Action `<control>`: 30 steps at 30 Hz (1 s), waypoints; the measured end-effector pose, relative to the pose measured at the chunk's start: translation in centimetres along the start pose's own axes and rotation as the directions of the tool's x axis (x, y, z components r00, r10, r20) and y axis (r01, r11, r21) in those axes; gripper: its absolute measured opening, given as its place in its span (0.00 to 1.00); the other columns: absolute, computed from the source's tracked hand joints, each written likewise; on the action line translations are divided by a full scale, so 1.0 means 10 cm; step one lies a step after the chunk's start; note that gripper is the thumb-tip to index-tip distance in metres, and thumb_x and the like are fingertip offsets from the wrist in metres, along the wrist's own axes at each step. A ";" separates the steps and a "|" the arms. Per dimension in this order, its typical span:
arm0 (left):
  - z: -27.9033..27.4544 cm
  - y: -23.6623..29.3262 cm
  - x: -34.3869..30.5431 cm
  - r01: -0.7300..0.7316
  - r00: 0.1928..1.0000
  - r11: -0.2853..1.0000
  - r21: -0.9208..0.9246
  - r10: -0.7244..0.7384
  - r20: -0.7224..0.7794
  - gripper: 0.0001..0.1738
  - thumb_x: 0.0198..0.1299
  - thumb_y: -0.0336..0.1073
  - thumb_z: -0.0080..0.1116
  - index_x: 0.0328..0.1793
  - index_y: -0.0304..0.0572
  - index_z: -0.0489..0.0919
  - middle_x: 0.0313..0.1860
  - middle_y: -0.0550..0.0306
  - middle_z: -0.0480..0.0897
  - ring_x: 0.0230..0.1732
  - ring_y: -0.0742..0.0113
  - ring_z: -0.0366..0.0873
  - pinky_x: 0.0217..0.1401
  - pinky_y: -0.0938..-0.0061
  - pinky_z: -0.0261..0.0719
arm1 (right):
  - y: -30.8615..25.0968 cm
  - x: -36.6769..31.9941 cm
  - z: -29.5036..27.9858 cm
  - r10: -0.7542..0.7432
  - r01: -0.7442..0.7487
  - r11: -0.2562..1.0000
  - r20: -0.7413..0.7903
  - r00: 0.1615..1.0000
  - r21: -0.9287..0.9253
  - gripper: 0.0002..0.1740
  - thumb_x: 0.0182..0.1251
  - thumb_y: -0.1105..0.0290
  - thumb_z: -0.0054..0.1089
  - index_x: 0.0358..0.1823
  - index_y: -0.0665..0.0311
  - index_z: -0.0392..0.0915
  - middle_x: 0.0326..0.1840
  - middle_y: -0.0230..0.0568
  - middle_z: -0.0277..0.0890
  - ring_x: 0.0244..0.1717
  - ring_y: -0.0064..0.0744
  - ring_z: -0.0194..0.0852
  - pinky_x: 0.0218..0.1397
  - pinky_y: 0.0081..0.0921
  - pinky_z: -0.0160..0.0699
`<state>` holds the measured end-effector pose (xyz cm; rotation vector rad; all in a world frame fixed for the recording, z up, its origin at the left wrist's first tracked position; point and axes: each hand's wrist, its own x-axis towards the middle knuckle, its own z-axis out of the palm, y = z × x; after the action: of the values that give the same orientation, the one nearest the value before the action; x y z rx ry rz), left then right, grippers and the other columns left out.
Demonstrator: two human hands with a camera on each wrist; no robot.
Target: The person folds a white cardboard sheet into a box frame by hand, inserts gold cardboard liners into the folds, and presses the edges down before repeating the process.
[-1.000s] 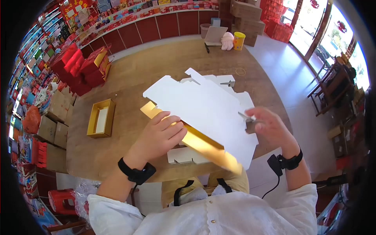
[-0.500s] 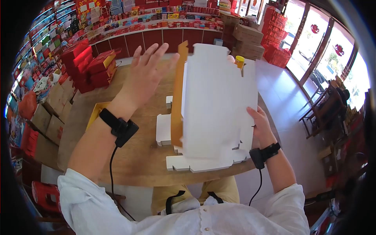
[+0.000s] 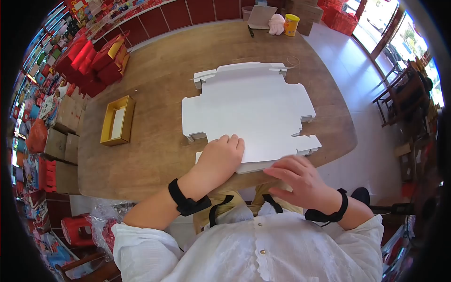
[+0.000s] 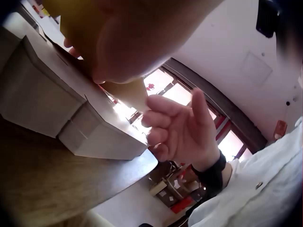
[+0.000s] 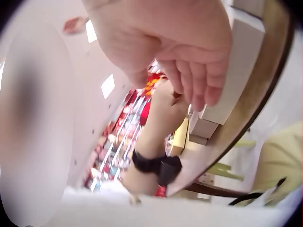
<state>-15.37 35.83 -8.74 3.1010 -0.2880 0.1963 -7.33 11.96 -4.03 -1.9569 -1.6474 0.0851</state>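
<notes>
A white cardboard sheet with notched flaps lies flat on a stack of similar pieces. My left hand grips its front edge, fingers on the white face and thumb hidden. In the left wrist view, a gold surface shows beside the left hand. Just right of it, my right hand hovers by the front edge, fingers loosely bent and holding nothing. The right wrist view shows the right hand palm inward, with the left hand beyond.
An open gold box stands on the wooden table at left. Red boxes are stacked at the far left. A yellow can, a pink item and a rubber band lie toward the far right.
The raised, gold-sided cardboard has come down flat on the stack. My left hand has moved from the air to its front edge; my right hand has let go and moved nearer to me.
</notes>
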 end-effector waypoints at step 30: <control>-0.13 -0.46 0.56 0.579 0.749 0.588 -0.564 -0.111 0.653 0.14 0.57 0.37 0.72 0.46 0.35 0.87 0.31 0.55 0.86 0.33 0.69 0.77 0.42 0.72 0.76 | 1.20 0.71 -0.26 0.505 -0.668 0.744 0.626 0.594 0.034 0.15 0.54 0.68 0.74 0.36 0.74 0.83 0.25 0.41 0.78 0.26 0.32 0.73 0.31 0.33 0.72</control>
<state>-9.22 39.39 -6.75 2.2050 0.2461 -0.6929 6.02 16.59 -5.21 -2.3039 -1.1020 1.2304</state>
